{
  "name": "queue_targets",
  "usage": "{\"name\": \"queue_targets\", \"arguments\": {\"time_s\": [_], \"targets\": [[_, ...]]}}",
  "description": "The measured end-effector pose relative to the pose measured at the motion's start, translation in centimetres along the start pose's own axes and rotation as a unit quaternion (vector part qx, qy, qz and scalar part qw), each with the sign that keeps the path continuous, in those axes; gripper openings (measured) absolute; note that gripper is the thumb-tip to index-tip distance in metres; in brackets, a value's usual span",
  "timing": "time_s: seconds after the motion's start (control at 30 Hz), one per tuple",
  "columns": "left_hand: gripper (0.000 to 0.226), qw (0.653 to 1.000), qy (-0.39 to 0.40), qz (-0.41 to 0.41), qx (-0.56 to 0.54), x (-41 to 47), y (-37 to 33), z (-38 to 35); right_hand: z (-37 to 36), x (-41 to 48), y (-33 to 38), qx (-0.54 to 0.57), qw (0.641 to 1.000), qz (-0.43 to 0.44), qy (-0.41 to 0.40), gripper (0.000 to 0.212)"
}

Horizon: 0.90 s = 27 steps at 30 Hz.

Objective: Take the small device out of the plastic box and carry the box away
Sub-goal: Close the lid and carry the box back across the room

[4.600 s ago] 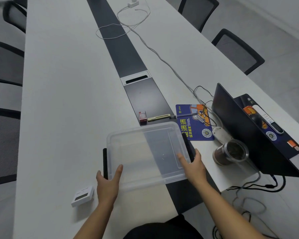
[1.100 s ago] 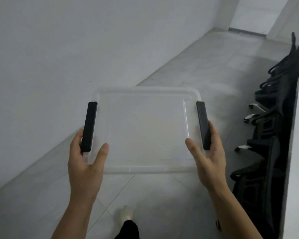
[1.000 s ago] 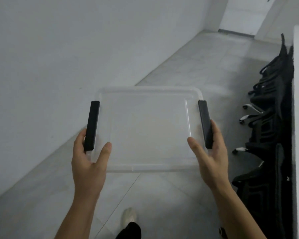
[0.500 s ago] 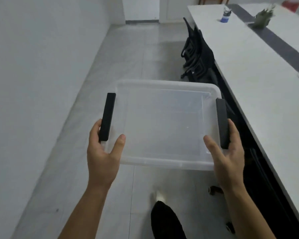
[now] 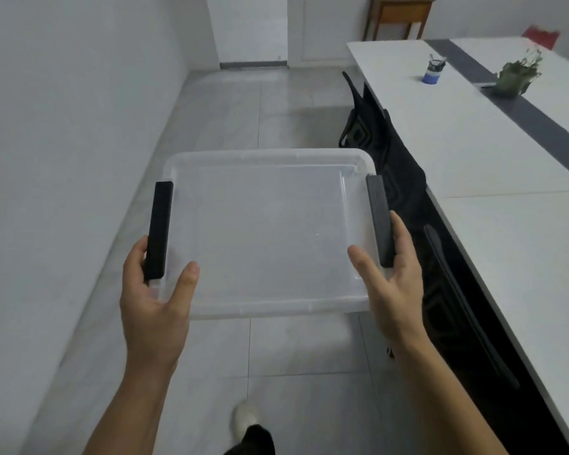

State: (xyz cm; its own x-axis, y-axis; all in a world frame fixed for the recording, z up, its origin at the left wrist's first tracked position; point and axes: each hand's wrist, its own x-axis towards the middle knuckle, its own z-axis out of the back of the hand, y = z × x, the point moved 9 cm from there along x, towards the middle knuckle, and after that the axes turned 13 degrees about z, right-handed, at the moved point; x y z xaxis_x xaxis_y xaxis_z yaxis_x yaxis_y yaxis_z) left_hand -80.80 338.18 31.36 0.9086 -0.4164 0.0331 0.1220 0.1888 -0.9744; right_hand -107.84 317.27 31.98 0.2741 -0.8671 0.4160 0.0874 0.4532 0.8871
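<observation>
A clear plastic box (image 5: 266, 231) with a black handle on each short side is held level in the air above the floor, and nothing lies inside it. My left hand (image 5: 155, 297) grips its near left corner by the left handle (image 5: 158, 229), thumb over the rim. On the other side, my right hand (image 5: 391, 274) holds the near right corner at the right handle (image 5: 379, 220). The small device is not in view.
A long white table (image 5: 493, 178) with a dark centre strip runs along the right, with black chairs (image 5: 391, 165) tucked at its edge. A blue cup (image 5: 431, 71) and a potted plant (image 5: 514, 77) stand on it. White wall at left; tiled aisle leads to a door (image 5: 253, 27).
The box has left the table where the device stayed, and is now carried in both hands. Over the last second the view has swung right, bringing the aisle, table end and door into sight.
</observation>
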Motion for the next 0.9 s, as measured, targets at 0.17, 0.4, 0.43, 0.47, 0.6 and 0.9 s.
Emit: {"name": "queue_targets", "arguments": {"time_s": [0.17,0.4,0.43,0.47,0.6,0.9], "targets": [[0.059,1.000,0.013,0.008,-0.018,14.6,1.4,-7.1,-7.7,12.4,-5.6,-0.017,1.000,0.009,-0.008,0.080],[0.059,0.997,0.080,-0.019,-0.010,35.1,-3.5,-20.5,-13.4,30.8,-11.2,-0.055,0.996,-0.001,-0.074,0.083],[0.059,0.995,0.093,-0.025,-0.009,37.6,-4.5,-22.6,-13.8,33.1,-11.8,-0.061,0.995,-0.002,-0.085,0.084],[0.059,0.994,0.105,-0.029,-0.008,39.8,-5.3,-24.8,-14.0,35.4,-12.6,-0.063,0.993,-0.004,-0.096,0.083],[0.060,0.989,0.142,-0.043,-0.005,48.3,-7.4,-33.9,-15.0,44.6,-17.5,-0.059,0.988,-0.023,-0.140,0.080],[0.061,0.991,0.124,-0.038,0.008,70.3,-9.7,-53.7,-21.2,71.3,-31.0,-0.041,0.989,-0.038,-0.137,0.081]]}}
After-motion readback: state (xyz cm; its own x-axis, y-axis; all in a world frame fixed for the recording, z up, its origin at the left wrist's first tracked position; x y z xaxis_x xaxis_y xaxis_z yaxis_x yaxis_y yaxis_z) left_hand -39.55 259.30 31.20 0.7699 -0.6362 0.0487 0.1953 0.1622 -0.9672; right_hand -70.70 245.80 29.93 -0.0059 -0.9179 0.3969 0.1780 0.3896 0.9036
